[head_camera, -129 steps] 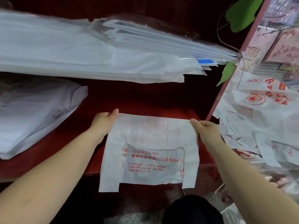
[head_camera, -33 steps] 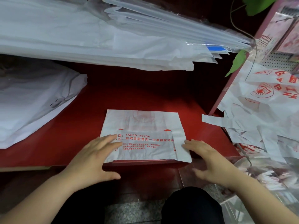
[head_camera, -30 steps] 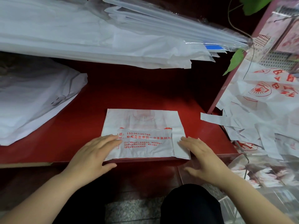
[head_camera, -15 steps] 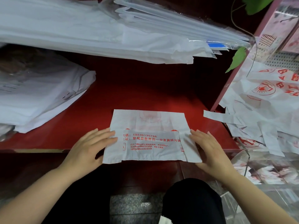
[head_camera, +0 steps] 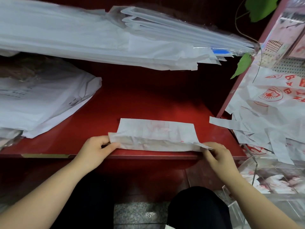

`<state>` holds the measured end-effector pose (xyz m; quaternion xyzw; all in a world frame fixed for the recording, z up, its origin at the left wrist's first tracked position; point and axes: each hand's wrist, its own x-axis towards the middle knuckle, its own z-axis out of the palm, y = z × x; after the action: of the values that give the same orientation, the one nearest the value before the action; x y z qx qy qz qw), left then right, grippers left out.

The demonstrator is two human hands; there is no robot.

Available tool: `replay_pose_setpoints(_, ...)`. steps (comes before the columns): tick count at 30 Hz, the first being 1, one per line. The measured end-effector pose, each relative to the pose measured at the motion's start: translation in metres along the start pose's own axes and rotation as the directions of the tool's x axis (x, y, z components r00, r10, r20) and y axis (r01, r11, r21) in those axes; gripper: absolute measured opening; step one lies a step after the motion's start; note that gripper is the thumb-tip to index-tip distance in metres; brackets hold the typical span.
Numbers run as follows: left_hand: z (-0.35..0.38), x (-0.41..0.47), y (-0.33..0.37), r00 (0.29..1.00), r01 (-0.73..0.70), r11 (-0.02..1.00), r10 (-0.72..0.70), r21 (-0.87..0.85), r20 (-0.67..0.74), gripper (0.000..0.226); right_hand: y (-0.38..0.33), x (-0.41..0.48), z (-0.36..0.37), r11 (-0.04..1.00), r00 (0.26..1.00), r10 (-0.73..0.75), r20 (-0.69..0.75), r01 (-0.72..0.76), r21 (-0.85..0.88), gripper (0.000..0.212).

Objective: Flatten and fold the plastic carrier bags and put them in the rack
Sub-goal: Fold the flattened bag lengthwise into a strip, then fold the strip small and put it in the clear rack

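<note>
Bag (head_camera: 156, 131) lies at the near edge of the shelf (head_camera: 148, 100), left hand (head_camera: 95, 149) and right hand (head_camera: 217, 156) each pinching a lifted near corner; uneven pull on the slick film could skew the fold.

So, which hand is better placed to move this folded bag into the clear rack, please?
Probably the right: the right hand pinches the near corner of the bag, and the clear rack sits directly beside it, while the left hand pinches the opposite corner, farther away.

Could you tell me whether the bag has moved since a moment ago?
Yes: the bag no longer overhangs the red shelf; its near edge is lifted backward.
</note>
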<state>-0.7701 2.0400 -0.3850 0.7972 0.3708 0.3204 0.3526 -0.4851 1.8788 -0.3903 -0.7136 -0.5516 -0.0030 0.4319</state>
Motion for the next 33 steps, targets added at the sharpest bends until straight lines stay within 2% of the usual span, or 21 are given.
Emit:
replay_pose_setpoints(2, 0.003, 0.006, 0.004, 0.994, 0.077, 0.997, -0.079, -0.032, -0.070, 0.030, -0.005, 0.007, 0.002, 0.999, 0.999, 0.045, -0.026, -0.045, -0.014, 0.023)
replay_pose_setpoints(5, 0.010, 0.019, 0.009, 0.968, 0.163, 0.986, -0.166, -0.033, -0.188, 0.045, -0.010, 0.021, 0.008, 0.977, 0.978, 0.206, 0.004, -0.206, -0.045, 0.046)
replay_pose_setpoints(7, 0.014, 0.027, 0.012, 0.960, 0.196, 0.980, -0.190, 0.009, -0.204, 0.048, -0.012, 0.029, 0.013, 0.947, 0.956, 0.292, 0.024, -0.285, -0.151, 0.044)
replay_pose_setpoints(10, 0.019, 0.031, 0.018, 0.957, 0.237, 0.958, -0.201, 0.163, -0.209, 0.050, -0.017, 0.037, 0.021, 0.881, 0.918, 0.397, 0.019, -0.375, -0.287, 0.030)
replay_pose_setpoints(13, 0.022, 0.034, 0.023, 0.957, 0.260, 0.897, -0.190, 0.357, -0.219, 0.051, -0.020, 0.044, 0.027, 0.823, 0.896, 0.444, -0.011, -0.413, -0.391, 0.036)
replay_pose_setpoints(17, 0.024, 0.037, 0.018, 0.966, 0.254, 0.719, -0.152, 0.647, -0.210, 0.050, -0.023, 0.051, 0.030, 0.760, 0.889, 0.457, -0.031, -0.409, -0.505, 0.039)
replay_pose_setpoints(20, 0.022, 0.037, 0.016, 0.972, 0.232, 0.656, -0.131, 0.718, -0.195, 0.050, -0.023, 0.054, 0.029, 0.732, 0.886, 0.463, -0.035, -0.404, -0.548, 0.038)
replay_pose_setpoints(24, 0.020, 0.039, 0.010, 0.972, 0.234, 0.658, -0.137, 0.716, -0.192, 0.044, -0.024, 0.057, 0.031, 0.704, 0.878, 0.477, -0.032, -0.403, -0.585, 0.036)
replay_pose_setpoints(27, 0.019, 0.040, 0.015, 0.961, 0.275, 0.713, -0.181, 0.645, -0.209, 0.029, -0.025, 0.057, 0.034, 0.683, 0.886, 0.460, -0.052, -0.391, -0.617, 0.036)
replay_pose_setpoints(28, 0.020, 0.040, 0.016, 0.959, 0.279, 0.734, -0.180, 0.619, -0.219, 0.033, -0.026, 0.057, 0.035, 0.676, 0.883, 0.465, -0.058, -0.397, -0.621, 0.034)
replay_pose_setpoints(30, 0.022, 0.040, 0.014, 0.974, 0.192, 0.787, -0.080, 0.586, -0.212, 0.042, -0.026, 0.057, 0.036, 0.680, 0.877, 0.476, -0.065, -0.414, -0.606, 0.024)
replay_pose_setpoints(33, 0.024, 0.041, 0.013, 0.990, -0.037, 0.836, 0.104, 0.548, -0.091, 0.050, -0.027, 0.057, 0.037, 0.684, 0.871, 0.486, -0.075, -0.432, -0.588, 0.020)
